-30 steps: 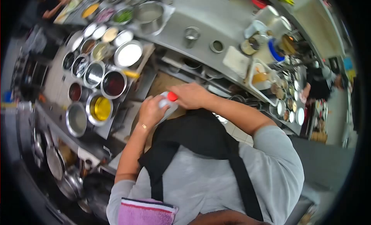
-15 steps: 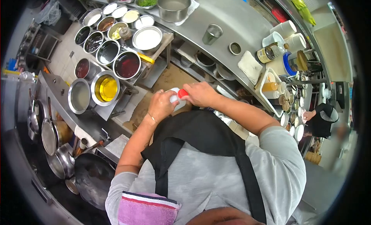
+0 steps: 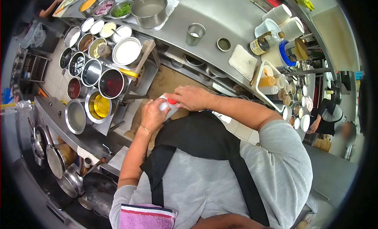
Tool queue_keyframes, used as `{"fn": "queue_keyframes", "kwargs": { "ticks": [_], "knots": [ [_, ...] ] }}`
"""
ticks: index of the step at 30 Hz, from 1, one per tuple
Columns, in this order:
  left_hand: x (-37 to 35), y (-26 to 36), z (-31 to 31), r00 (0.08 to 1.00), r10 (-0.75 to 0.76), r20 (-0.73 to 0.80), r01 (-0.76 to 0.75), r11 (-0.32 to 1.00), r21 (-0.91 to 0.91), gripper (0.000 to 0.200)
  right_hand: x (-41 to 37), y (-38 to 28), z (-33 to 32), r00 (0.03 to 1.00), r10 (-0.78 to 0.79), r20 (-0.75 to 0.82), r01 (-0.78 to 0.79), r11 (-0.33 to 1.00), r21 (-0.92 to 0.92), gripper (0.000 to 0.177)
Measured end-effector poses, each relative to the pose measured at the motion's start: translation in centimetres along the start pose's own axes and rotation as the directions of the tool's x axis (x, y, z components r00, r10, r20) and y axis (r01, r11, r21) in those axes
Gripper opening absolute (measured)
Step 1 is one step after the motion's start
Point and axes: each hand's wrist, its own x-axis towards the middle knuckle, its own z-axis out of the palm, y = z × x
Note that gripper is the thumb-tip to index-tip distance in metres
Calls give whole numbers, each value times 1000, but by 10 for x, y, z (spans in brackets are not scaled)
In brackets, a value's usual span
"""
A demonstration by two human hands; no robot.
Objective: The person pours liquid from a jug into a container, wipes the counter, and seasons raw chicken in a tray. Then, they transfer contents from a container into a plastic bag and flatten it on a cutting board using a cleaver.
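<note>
In front of the black apron, my left hand [image 3: 153, 115] is closed around a whitish plastic bottle [image 3: 168, 110], which is tilted and partly covered by my fingers. A red cap [image 3: 171, 101] shows at its top. My right hand [image 3: 193, 98] has its fingers closed on the cap; whether the cap sits fully on the bottle is hidden. Left of my hands, the nearest pots are one of yellow oil [image 3: 100, 105] and one of dark red liquid [image 3: 111, 84].
A wooden-edged stand [image 3: 143, 56] holds several pots, with a yellow handle [image 3: 128, 72] sticking out. On the steel counter [image 3: 204, 12] stand a metal cup [image 3: 195, 34], a folded cloth [image 3: 243, 62] and a tray of squeeze bottles [image 3: 271, 85]. A wok [image 3: 98, 193] sits lower left. Two other people work nearby.
The view has shifted, so the counter and pots appear farther left. Both hands stay together on the bottle and cap, and the right fingers have shifted around the cap.
</note>
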Motion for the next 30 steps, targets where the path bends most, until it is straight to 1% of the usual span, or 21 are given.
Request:
{"fn": "queue_keyframes", "kwargs": {
  "ticks": [1, 3, 5, 7, 8, 10, 11, 13, 14, 15, 16, 18, 19, 20, 22, 24, 26, 27, 28, 29, 30],
  "knots": [
    [5, 3, -2, 1000, 15, 24, -15, 1000, -5, 35, -1, 6, -1, 986, -158, 54, 157, 987, 30, 36],
    [16, 5, 1, 998, 32, 47, -32, 999, -9, 35, 0, 15, 11, 995, -91, 36, 89, 994, 65, 33],
    [22, 6, 14, 999, 12, -30, -13, 1000, -8, 33, 3, 19, 30, 999, -34, 26, 31, 994, 109, 30],
    [30, 5, 31, 997, -27, -72, 29, 999, 22, 32, 7, 12, 54, 961, 266, -71, -239, 934, 265, 26],
    [28, 1, 37, 992, -49, -113, 55, 997, 51, 31, 10, 7, 66, 966, 251, -61, -223, 931, 290, 26],
    [28, -11, 52, 989, -92, -119, 100, 993, 66, 31, 16, 11, 81, 908, 414, -63, -379, 877, 295, 25],
    [26, -17, 59, 986, -116, -118, 124, 990, 63, 31, 18, 17, 86, 911, 409, -55, -374, 875, 309, 25],
    [22, -26, 66, 981, -170, -90, 177, 981, 80, 32, 19, 30, 85, 958, 275, 77, -284, 894, 346, 43],
    [24, -33, 71, 965, -254, -61, 257, 965, 54, 33, 17, 34, 84, 955, 285, 79, -294, 890, 348, 43],
    [26, -43, 77, 943, -333, -29, 333, 942, 30, 33, 18, 31, 72, 924, 349, 156, -381, 872, 308, 54],
    [29, -58, 88, 947, -321, -21, 322, 947, 26, 33, 18, 35, 64, 882, 413, 226, -463, 849, 256, 66],
    [34, -97, 116, 837, -545, 52, 536, 835, 129, 35, 7, 53, 72, 843, 476, 250, -533, 801, 272, 73],
    [41, -107, 125, 829, -556, 54, 546, 827, 133, 35, -2, 61, 84, 806, 518, 287, -588, 752, 296, 80],
    [49, -120, 134, 774, -626, 96, 608, 777, 164, 39, -17, 73, 110, 780, 574, 251, -626, 702, 339, 77],
    [67, -162, 161, 677, -722, 141, 689, 689, 226, 49, -44, 92, 135, 669, 656, 350, -743, 598, 300, 77],
    [85, -229, 212, 686, -722, 91, 699, 689, 191, 50, -78, 113, 169, 576, 709, 407, -817, 476, 326, 77],
    [108, -288, 256, 696, -716, 53, 703, 694, 154, 51, -116, 128, 192, 555, 729, 401, -831, 454, 322, 75],
    [127, -316, 273, 697, -716, 43, 702, 693, 165, 51, -141, 137, 214, 501, 763, 408, -865, 432, 254, 73],
    [140, -340, 292, 694, -719, 37, 704, 688, 175, 52, -158, 143, 223, 379, 786, 488, -925, 324, 197, 72],
    [153, -361, 308, 677, -736, -5, 731, 672, 121, 52, -175, 148, 228, 332, 797, 504, -943, 266, 200, 70],
    [172, -385, 324, 660, -749, -50, 751, 657, 62, 53, -200, 153, 245, 310, 824, 475, -951, 268, 155, 67]
  ]
}}
